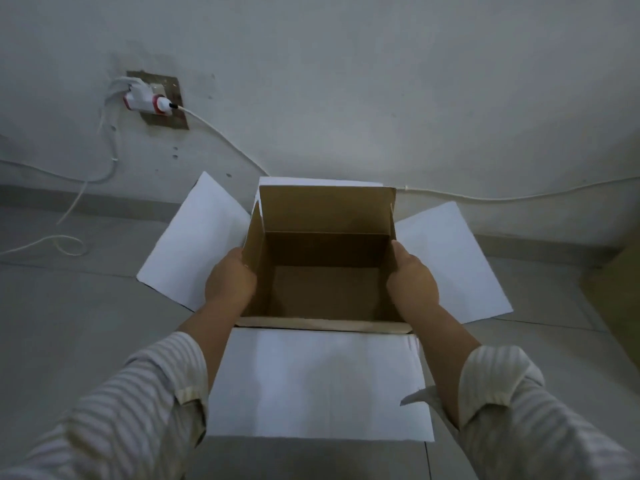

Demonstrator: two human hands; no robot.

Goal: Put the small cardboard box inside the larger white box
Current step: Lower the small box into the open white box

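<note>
The small brown cardboard box (325, 292) is open and empty, with its far flap standing upright. It sits in the opening of the larger white box (318, 382), whose four white flaps are splayed outward on the floor. My left hand (230, 282) grips the small box's left wall and my right hand (412, 282) grips its right wall, fingers curled over the rims. The white box's inner walls are hidden by the brown box, so I cannot tell how deep it sits.
The boxes rest on a grey tiled floor against a pale wall. A wall socket with a white charger (149, 102) is at upper left, and white cables (69, 244) trail along the wall and floor. A brown object (616, 285) shows at the right edge.
</note>
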